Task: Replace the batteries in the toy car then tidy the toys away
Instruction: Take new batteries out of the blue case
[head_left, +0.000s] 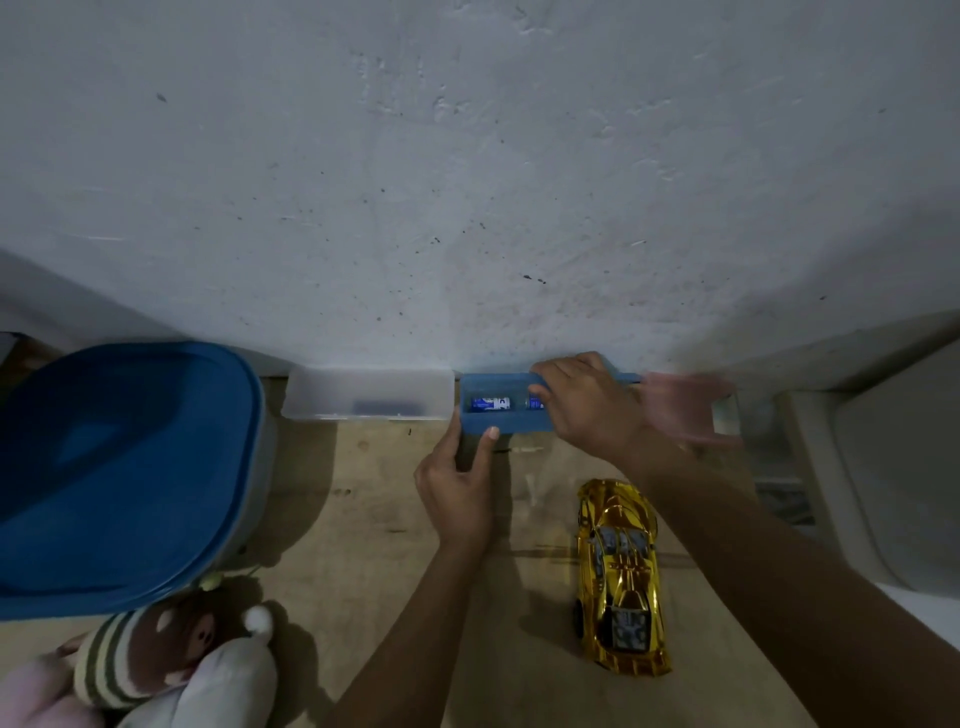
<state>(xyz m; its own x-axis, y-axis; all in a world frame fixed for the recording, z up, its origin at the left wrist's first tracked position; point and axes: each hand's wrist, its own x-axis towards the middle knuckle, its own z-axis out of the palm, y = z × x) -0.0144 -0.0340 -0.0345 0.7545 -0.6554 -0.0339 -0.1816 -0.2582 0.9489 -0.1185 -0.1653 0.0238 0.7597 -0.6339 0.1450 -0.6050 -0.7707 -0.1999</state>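
Note:
A small blue battery box (483, 423) sits on the floor against the wall, with blue-and-white batteries (491, 404) lying inside. My left hand (457, 488) grips its front left corner, thumb on the rim. My right hand (587, 402) lies over the right part of the box, fingers curled over the far rim, and is blurred on its right side. Something pale and translucent (724, 415) shows just right of that hand, too blurred to identify. The gold toy car (621, 577) stands on the floor below my right forearm, touched by neither hand.
A translucent white box (369, 400) sits left of the blue box along the wall. A large bin with a blue lid (119, 467) fills the left side. Plush toys (156, 660) lie at the bottom left. A white object (883, 467) stands at the right.

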